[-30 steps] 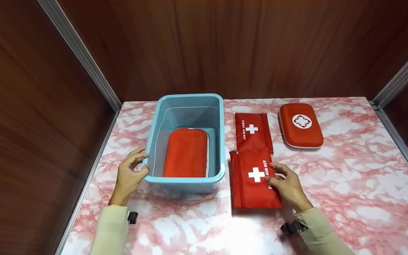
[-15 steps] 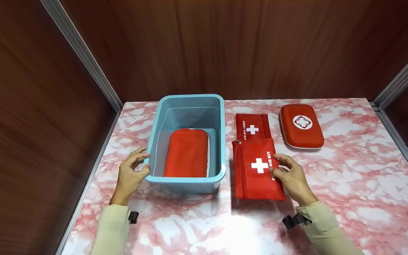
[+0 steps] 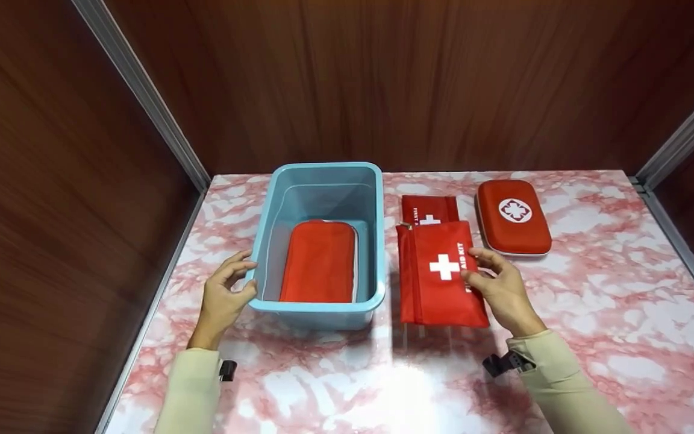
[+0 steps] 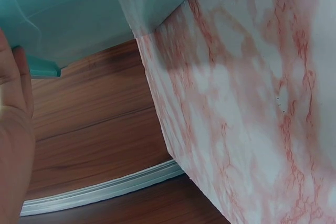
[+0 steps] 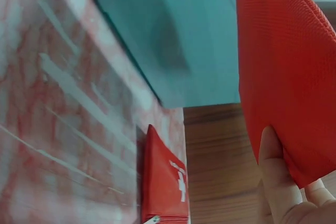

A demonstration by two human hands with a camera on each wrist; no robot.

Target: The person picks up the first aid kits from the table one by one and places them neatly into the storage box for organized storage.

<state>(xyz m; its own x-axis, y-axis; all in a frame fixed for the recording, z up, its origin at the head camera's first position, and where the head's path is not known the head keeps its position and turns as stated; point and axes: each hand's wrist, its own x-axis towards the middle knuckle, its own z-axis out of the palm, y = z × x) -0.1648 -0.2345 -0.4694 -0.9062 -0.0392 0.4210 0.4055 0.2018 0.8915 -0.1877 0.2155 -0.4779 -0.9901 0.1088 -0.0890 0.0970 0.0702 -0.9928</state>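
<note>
My right hand (image 3: 500,289) pinches the right edge of a red first aid pouch (image 3: 437,301) with a white cross. In the right wrist view the held pouch (image 5: 289,77) is up off the table. A second first aid pouch (image 3: 428,205) lies behind it, partly covered in the head view. My left hand (image 3: 226,295) grips the left rim of a blue plastic bin (image 3: 317,307) between thumb and fingers. Inside the bin lies a red case (image 3: 318,262), its plain side up. The left wrist view shows part of the hand (image 4: 13,114) at the bin's rim.
A red hard-shell first aid case (image 3: 514,220) with a round white emblem lies at the back right. Everything stands on a red-and-white marbled tabletop (image 3: 618,289). Brown wood-grain panels (image 3: 347,84) wall the back and sides, with metal strips at the corners.
My right hand has lifted the pouch off the table and carried it slightly forward, covering more of the pouch behind. The left hand has stayed on the bin's rim.
</note>
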